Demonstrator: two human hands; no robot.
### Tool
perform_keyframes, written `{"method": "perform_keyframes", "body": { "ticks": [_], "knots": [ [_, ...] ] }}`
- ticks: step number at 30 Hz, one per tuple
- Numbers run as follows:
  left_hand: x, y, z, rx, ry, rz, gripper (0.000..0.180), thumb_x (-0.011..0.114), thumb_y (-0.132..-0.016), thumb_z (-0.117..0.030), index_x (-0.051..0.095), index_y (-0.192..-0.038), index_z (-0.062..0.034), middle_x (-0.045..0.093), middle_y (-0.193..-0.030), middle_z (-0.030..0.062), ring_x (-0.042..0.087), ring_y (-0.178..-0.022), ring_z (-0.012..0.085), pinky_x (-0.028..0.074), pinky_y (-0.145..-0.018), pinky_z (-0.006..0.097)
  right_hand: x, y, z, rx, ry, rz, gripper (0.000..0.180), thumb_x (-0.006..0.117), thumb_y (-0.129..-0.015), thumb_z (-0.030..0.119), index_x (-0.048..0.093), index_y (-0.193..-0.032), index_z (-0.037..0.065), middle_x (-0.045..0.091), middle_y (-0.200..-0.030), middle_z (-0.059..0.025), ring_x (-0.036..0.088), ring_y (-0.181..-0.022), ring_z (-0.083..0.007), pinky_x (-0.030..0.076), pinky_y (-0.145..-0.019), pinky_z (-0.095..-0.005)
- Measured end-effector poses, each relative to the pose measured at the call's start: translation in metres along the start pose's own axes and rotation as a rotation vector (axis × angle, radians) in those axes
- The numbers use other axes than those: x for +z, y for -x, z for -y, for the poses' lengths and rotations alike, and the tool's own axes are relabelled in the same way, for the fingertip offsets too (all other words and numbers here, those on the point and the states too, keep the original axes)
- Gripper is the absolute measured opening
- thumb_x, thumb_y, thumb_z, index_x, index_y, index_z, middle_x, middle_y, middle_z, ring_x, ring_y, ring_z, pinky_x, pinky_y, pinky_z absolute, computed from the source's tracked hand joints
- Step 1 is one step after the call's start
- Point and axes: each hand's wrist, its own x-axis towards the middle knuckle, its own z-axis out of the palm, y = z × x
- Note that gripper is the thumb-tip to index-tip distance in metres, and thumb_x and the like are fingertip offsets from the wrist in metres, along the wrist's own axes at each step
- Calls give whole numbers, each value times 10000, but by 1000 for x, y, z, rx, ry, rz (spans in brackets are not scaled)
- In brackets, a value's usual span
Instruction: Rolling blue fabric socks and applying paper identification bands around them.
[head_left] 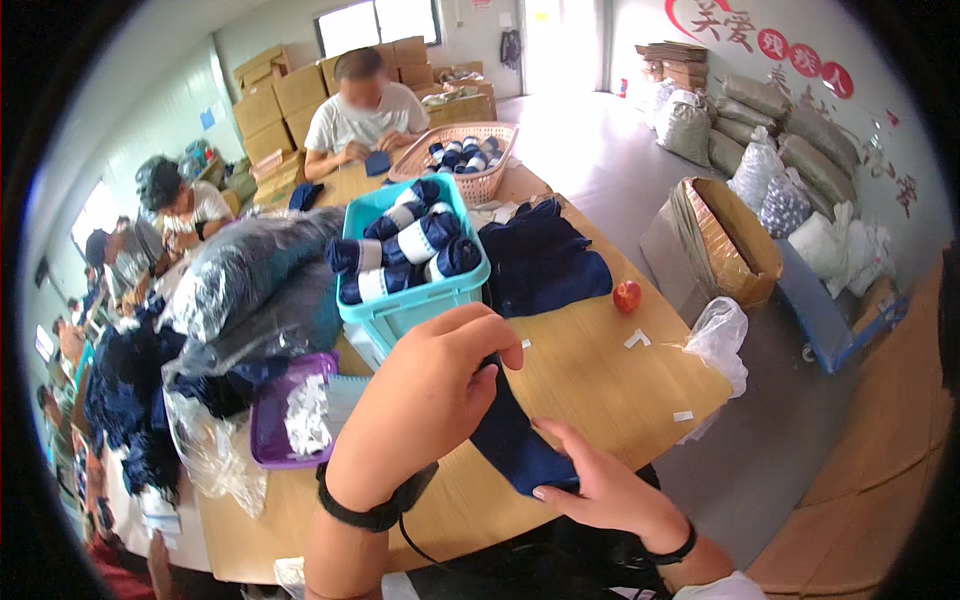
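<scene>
A long, narrow piece of navy cloth (pixel 518 440), sock-like in shape, lies slanting across the near part of the table. My left hand (pixel 425 385) is over its upper end, fingers curled and closed on the cloth. At the lower end my right hand (pixel 610 485) grips the edge, thumb on the near side and fingers on the far side. Just beyond my left hand stands a turquoise basket (pixel 415 305) with several navy rolls (pixel 420 240) wrapped in white bands. A flat pile of navy cloth (pixel 545 260) lies right of the basket.
A purple tray (pixel 265 425) of white paper slips sits at left, by plastic-wrapped bundles (pixel 250 270). A red fruit (pixel 627 296) rests near the right edge. Across the table a person (pixel 365 115) handles navy cloth beside a pink basket (pixel 480 185). A carton (pixel 700 240) stands on the floor.
</scene>
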Motion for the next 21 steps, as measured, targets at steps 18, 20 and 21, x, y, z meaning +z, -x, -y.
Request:
{"method": "perform_keyframes", "body": {
  "ticks": [18, 20, 21],
  "knots": [
    [7, 27, -26, -9, -525, -27, 172, 703, -869, 14, 678, -1031, -40, 703, -1026, 147, 689, -969, 410, 558, -833, 475, -33, 34, -7, 139, -60, 454, 993, 819, -935, 193, 188, -1684, 27, 705, -1029, -115, 680, -738, -152, 547, -673, -276],
    [-6, 36, -51, -65, -450, -3, 224, 711, -864, 12, 690, -1079, -45, 716, -1076, 144, 694, -1005, 406, 564, -858, 472, -46, 35, 14, 108, 33, 412, 970, 825, -924, 186, 234, -1677, 36, 712, -1040, -118, 688, -746, -154, 547, -672, -280],
    [-11, 40, -62, -94, -344, 33, 276, 719, -858, 11, 702, -1126, -51, 728, -1126, 142, 699, -1041, 402, 569, -883, 469, -51, 37, 25, 101, 132, 336, 947, 832, -912, 180, 279, -1670, 46, 718, -1050, -121, 697, -754, -157, 548, -670, -284]
  ]
}}
